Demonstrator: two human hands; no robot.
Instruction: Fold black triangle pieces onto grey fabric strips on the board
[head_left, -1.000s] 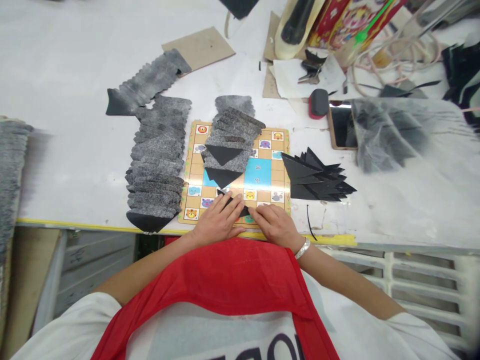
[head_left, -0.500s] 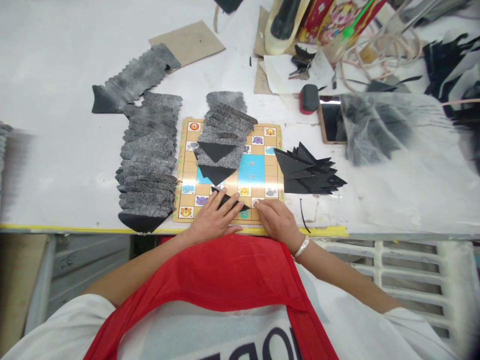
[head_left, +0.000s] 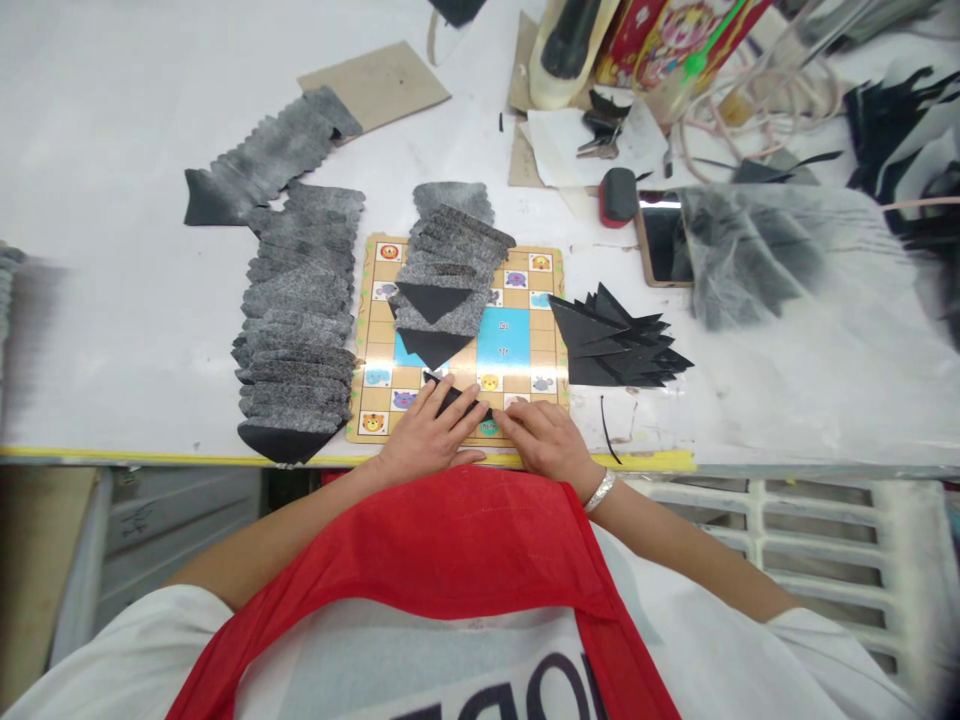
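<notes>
My left hand (head_left: pixel 429 432) lies flat with fingers stretched over a small black triangular piece (head_left: pixel 455 396) at the near edge of a colourful animal game board (head_left: pixel 534 350). My right hand (head_left: pixel 550 440) rests beside it, fingers pressed onto the same piece's right tip. Farther along the board sits a row of overlapped grey felt pieces with black triangular tips (head_left: pixel 442 290). A fanned stack of black triangles (head_left: pixel 611 342) lies just right of the board.
A long row of grey felt pieces (head_left: pixel 300 310) runs left of the board. A phone (head_left: pixel 660 245), a red-and-black object (head_left: pixel 618 196), keys, cardboard and cables crowd the far right. A clear plastic bag of dark pieces (head_left: pixel 757 250) lies at the right. The table's yellow-taped edge (head_left: pixel 660 462) is near me.
The view shifted slightly between the earliest frame and now. My right hand has slid a little left toward the black piece; my left hand stays flat on it.
</notes>
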